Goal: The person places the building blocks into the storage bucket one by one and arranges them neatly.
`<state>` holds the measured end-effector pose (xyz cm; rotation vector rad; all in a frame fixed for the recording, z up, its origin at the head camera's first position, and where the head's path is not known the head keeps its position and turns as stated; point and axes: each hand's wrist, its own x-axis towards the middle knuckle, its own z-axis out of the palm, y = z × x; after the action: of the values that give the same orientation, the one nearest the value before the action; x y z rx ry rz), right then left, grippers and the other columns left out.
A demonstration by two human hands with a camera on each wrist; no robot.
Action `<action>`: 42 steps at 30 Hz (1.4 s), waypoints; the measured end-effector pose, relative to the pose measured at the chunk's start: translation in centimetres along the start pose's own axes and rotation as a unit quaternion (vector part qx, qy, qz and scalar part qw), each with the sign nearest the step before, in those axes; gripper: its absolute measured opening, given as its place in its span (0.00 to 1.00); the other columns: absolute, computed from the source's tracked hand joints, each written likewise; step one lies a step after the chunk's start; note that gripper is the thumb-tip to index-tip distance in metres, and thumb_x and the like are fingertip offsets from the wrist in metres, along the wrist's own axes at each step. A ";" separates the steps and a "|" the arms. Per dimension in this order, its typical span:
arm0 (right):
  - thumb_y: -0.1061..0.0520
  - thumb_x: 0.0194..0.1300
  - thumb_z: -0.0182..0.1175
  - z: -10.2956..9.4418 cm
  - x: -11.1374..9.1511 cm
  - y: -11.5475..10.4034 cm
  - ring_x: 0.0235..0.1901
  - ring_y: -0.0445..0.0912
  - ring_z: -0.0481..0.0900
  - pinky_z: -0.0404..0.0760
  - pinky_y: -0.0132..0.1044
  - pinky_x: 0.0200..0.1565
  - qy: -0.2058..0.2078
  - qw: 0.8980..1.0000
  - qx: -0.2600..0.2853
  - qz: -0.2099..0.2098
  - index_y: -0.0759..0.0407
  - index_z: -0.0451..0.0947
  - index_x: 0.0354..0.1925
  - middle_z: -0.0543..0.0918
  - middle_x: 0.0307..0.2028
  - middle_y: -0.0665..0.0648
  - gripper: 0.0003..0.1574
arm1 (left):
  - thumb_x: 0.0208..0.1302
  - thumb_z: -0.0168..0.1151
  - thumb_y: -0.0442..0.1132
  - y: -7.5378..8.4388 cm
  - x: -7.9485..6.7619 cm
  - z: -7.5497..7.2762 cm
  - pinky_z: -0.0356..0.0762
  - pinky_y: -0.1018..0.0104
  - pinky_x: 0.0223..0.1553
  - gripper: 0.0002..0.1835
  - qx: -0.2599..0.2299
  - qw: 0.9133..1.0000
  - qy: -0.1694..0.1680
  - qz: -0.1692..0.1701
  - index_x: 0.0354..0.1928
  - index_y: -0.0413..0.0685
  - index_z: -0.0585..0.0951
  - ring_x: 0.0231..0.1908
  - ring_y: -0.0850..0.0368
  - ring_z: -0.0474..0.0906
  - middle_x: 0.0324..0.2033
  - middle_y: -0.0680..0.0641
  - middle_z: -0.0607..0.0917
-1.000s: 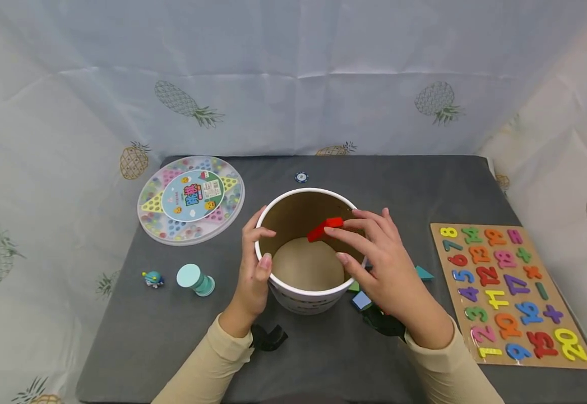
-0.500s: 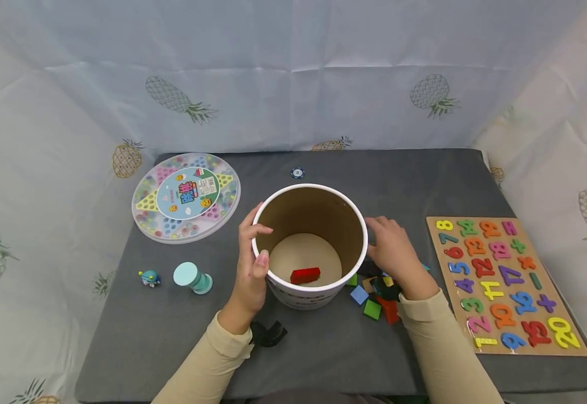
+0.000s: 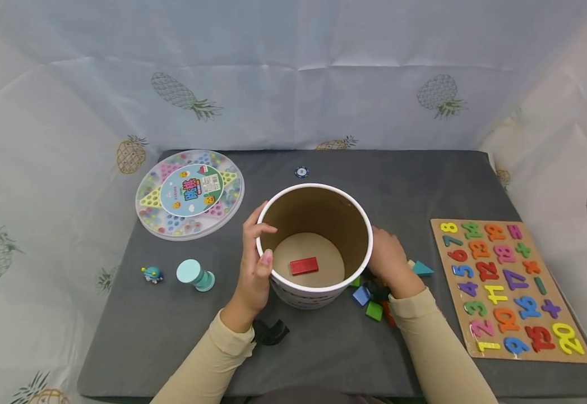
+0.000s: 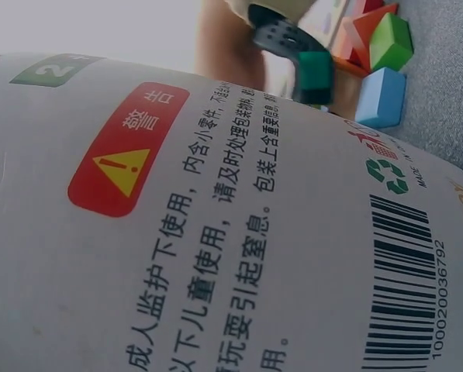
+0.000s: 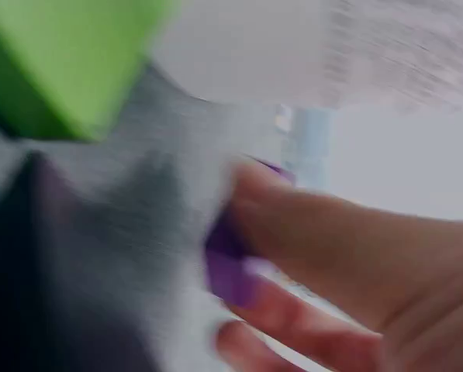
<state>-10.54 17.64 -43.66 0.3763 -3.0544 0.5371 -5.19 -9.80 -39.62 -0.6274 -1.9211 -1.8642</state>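
Note:
A white round bucket (image 3: 315, 290) stands tilted toward me, with one red rectangular block (image 3: 304, 266) lying on its bottom. My left hand (image 3: 254, 269) grips its left rim, thumb and fingers curled over the edge. Printed text and a barcode cover the bucket wall (image 4: 84, 271) in the left wrist view. Behind the bucket's right side is my right hand (image 3: 390, 258), its fingertips hidden from the head view. In the blurred right wrist view, the thumb and fingers of that hand (image 5: 316, 263) pinch a purple block (image 5: 229, 267).
Loose blocks lie right of the bucket: a green one (image 3: 374, 311), a blue one (image 3: 361, 295) and a teal triangle (image 3: 423, 269) among several. A number board (image 3: 512, 289) lies far right. A marble game board (image 3: 189, 193), turquoise hourglass-shaped piece (image 3: 195, 275), small toy figure (image 3: 152, 274) and chip (image 3: 301, 172) are around.
My right hand has let go of the red block, which dropped into the bucket. That hand has moved down outside the right rim and taken hold of a purple block. My left hand stays on the bucket.

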 end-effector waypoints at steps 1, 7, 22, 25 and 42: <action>0.61 0.62 0.60 -0.5 0.0 -0.1 0.39 0.60 0.77 0.72 0.62 0.42 0.033 0.999 0.010 0.003 0.61 0.80 0.46 0.82 0.38 0.62 0.14 | 0.56 0.41 0.43 0.0 0.0 0.1 0.53 0.39 0.58 0.22 -0.002 1.000 0.000 0.000 0.50 0.37 0.65 0.68 0.45 0.52 0.70 0.45 0.55; 0.59 0.58 0.66 -6.5 -1.0 -2.8 0.47 0.52 0.74 0.69 0.47 0.51 0.289 0.935 0.206 -0.023 0.55 0.77 0.57 0.80 0.44 0.58 0.27 | 0.56 0.41 0.44 0.0 -0.1 0.2 0.54 0.39 0.59 0.22 -0.008 1.000 -0.002 -0.003 0.50 0.37 0.65 0.68 0.45 0.52 0.70 0.46 0.54; 0.57 0.58 0.66 -8.3 -3.3 -7.1 0.55 0.52 0.73 0.59 0.49 0.64 0.259 0.919 0.235 -0.184 0.57 0.82 0.49 0.83 0.47 0.54 0.18 | 0.57 0.41 0.42 0.4 -0.6 -0.4 0.53 0.39 0.59 0.21 -0.010 1.000 0.009 -0.004 0.49 0.37 0.65 0.68 0.43 0.51 0.70 0.44 0.54; 0.58 0.61 0.63 -7.9 -3.5 -5.9 0.50 0.51 0.74 0.66 0.45 0.57 0.294 0.916 0.242 -0.130 0.56 0.83 0.46 0.82 0.46 0.53 0.14 | 0.58 0.41 0.42 0.6 -0.6 -0.8 0.53 0.41 0.60 0.20 -0.022 1.000 0.016 0.006 0.49 0.35 0.64 0.68 0.42 0.50 0.70 0.42 0.54; 0.48 0.36 0.80 1.6 -4.7 -3.2 0.41 0.52 0.72 0.70 0.52 0.45 -0.001 0.996 -0.062 -0.071 0.54 0.81 0.49 0.85 0.42 0.53 0.39 | 0.61 0.43 0.45 0.5 0.1 -0.9 0.55 0.42 0.60 0.22 -0.029 0.999 0.025 0.017 0.49 0.32 0.63 0.67 0.41 0.51 0.69 0.41 0.55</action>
<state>-5.18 15.23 -44.37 0.5821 -3.0122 0.3376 -4.98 -10.65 -39.09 -0.6213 -1.8206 -1.9020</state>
